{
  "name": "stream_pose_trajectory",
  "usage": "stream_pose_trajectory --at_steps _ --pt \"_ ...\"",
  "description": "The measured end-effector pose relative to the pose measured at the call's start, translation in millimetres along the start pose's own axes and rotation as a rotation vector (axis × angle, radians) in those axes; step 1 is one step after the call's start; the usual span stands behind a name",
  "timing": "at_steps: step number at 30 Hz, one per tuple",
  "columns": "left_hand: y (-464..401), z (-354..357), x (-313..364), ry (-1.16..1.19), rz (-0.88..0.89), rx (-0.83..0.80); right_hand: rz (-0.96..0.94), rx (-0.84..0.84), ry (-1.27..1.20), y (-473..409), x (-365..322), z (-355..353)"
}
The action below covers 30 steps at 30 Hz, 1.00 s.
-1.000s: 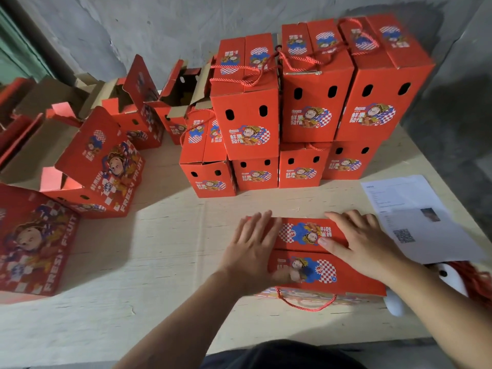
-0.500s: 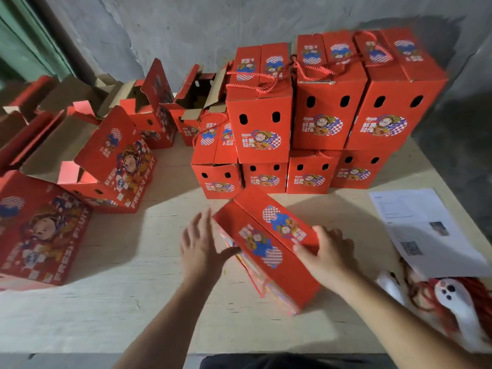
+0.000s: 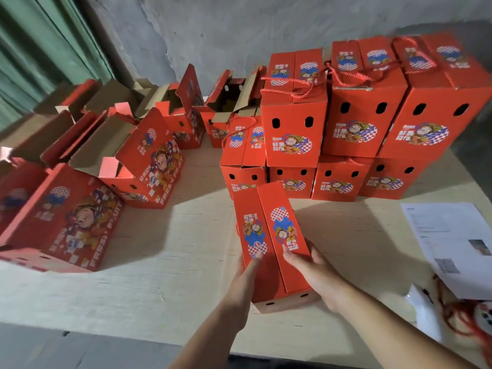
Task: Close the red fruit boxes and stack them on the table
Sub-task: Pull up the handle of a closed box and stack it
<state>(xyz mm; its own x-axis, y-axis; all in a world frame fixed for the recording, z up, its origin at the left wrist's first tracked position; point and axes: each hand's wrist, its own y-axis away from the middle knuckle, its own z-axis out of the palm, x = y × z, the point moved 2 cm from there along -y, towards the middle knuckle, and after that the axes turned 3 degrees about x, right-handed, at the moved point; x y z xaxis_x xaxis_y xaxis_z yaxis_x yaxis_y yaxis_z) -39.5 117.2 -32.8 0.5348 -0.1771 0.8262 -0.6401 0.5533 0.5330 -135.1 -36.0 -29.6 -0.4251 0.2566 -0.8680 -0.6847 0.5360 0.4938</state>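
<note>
- Gripped from both sides: closed box point(image 3: 269, 241), top flaps shut, held at its near end above the table point(image 3: 165, 251).
- Left hand point(image 3: 246, 282) clamped on the box's left edge, thumb on the top flap, fingers hidden behind the side.
- Right hand point(image 3: 314, 272) wrapped round the right edge, thumb across the top flap, fingers tucked out of sight underneath.
- Both forearms reaching up from the bottom edge, cut off by the frame.
- Far end of the box pointing at the stack of closed boxes point(image 3: 346, 123), just in front of its lower row.
- Open boxes point(image 3: 149, 161) to the left, flaps up, blurred and partly cut off.
- Sheet of paper point(image 3: 450, 241) on the right, print too small to read.
- Red cord point(image 3: 463, 315) at the lower right, blurred.
</note>
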Motion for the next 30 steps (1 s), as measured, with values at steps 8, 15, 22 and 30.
stream_pose_trajectory --at_steps 8,15,22,30 --pt "20 -20 18 0.131 -0.008 -0.001 -0.101 -0.094 0.063 17 -32 22" --pt "46 -52 111 0.021 0.137 -0.004 -0.256 -0.152 0.049 42 -106 58" --pt "24 -83 238 -0.073 0.303 -0.102 -0.458 -0.077 0.067 36 -213 96" --pt "-109 -69 343 -0.32 0.427 -0.072 -0.599 0.441 0.261 -70 -302 115"
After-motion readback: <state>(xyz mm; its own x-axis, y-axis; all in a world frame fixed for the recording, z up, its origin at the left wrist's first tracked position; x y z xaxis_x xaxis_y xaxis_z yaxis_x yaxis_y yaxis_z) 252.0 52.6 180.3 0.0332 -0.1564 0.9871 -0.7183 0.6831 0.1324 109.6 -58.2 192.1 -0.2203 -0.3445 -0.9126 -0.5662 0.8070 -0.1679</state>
